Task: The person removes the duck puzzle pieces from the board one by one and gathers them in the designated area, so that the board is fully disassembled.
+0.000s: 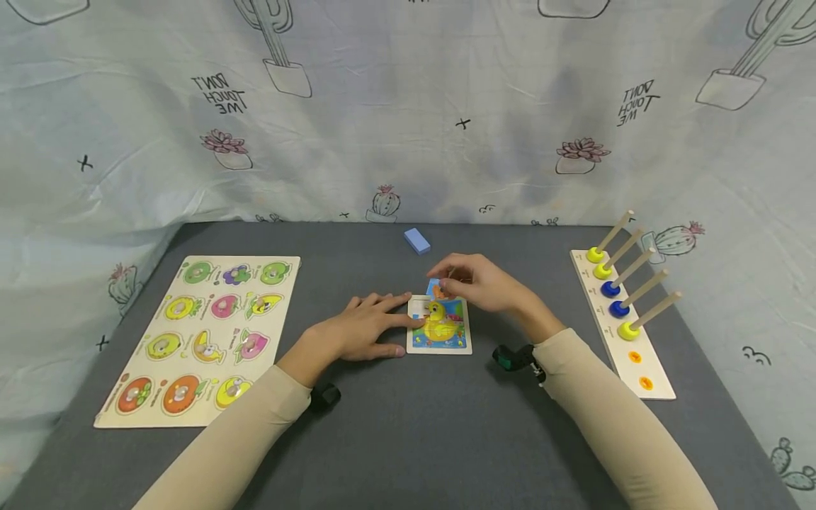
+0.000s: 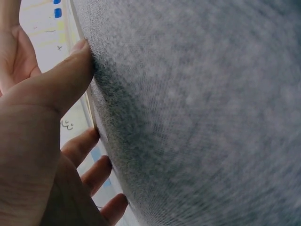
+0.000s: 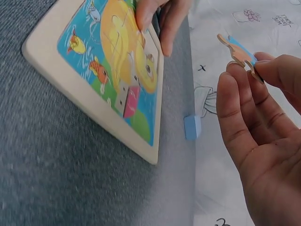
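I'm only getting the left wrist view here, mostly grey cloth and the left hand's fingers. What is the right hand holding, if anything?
Observer: The right hand pinches a small puzzle piece, with blue and orange on it.
Operator: Is there an open spot on anything nearby?
Observer: Yes, in the head view a bare pale patch shows at the upper left of the duck puzzle board; whether the piece fits there, I can't tell.
Operator: And what lies out to the left of the left hand?
Observer: A larger pale board, with rows of fruit shapes.
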